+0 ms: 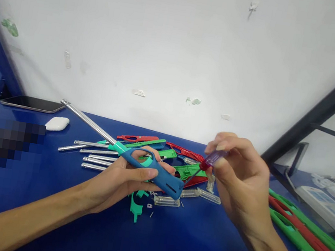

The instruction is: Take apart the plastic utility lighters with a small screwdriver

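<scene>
My left hand (128, 174) is wrapped round the blue handle of a long-necked gas lighter (167, 180), whose metal tube slants up to the left. Between the thumb and fingers of my right hand (239, 175) is a screwdriver (211, 160) with a purple and red handle. Its shaft points down left, the tip at the butt end of the lighter's handle. Below the lighter lie green plastic triggers (135, 207), a small screw (151, 214) and clear fuel tanks (167, 202). Behind my left hand are several metal tubes (94, 167).
Red and green lighter shells (182, 150) are heaped behind the hands, with more shells (309, 233) at the right edge. A white earphone case (57, 124) and a phone or tablet (32, 103) lie at the left of the blue table (89, 236). A white tray (326, 206) stands right.
</scene>
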`<act>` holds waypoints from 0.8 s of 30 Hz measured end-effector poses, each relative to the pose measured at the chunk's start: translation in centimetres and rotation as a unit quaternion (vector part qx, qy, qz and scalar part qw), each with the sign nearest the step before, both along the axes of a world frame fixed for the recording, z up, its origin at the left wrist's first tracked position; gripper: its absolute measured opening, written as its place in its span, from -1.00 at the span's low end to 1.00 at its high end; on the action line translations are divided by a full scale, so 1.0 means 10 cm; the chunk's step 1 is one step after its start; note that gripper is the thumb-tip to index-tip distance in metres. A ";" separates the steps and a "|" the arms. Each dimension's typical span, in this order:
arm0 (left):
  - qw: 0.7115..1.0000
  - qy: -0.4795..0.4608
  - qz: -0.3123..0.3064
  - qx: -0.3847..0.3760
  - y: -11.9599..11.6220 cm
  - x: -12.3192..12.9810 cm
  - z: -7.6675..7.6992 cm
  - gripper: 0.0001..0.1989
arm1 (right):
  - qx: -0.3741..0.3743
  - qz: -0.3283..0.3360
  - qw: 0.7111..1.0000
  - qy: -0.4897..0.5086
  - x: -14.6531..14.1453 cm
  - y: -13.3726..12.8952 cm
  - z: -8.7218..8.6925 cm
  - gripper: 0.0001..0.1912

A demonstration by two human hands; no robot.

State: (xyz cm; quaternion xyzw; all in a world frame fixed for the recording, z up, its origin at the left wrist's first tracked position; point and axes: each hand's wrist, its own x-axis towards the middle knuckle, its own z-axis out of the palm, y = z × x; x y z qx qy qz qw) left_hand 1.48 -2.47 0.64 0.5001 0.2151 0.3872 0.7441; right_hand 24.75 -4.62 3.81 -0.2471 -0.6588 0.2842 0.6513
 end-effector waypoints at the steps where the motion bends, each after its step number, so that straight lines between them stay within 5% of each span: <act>1: 1.000 -0.001 0.001 -0.001 0.00 0.00 0.00 -0.81 | -0.008 -0.002 1.000 0.004 0.00 0.00 0.00 -0.88; 14: 1.000 -0.008 0.022 -0.015 0.03 0.00 0.02 -0.84 | -0.047 0.026 0.998 0.014 -0.01 -0.06 0.07 -0.83; 18: 0.999 -0.009 0.031 -0.020 0.03 -0.01 0.02 -0.85 | -0.025 0.032 0.999 0.008 0.01 -0.07 0.07 -0.97; 24: 0.999 -0.022 0.039 -0.023 0.04 -0.01 0.04 -0.91 | -0.043 0.016 0.999 -0.006 0.02 -0.09 0.08 -0.84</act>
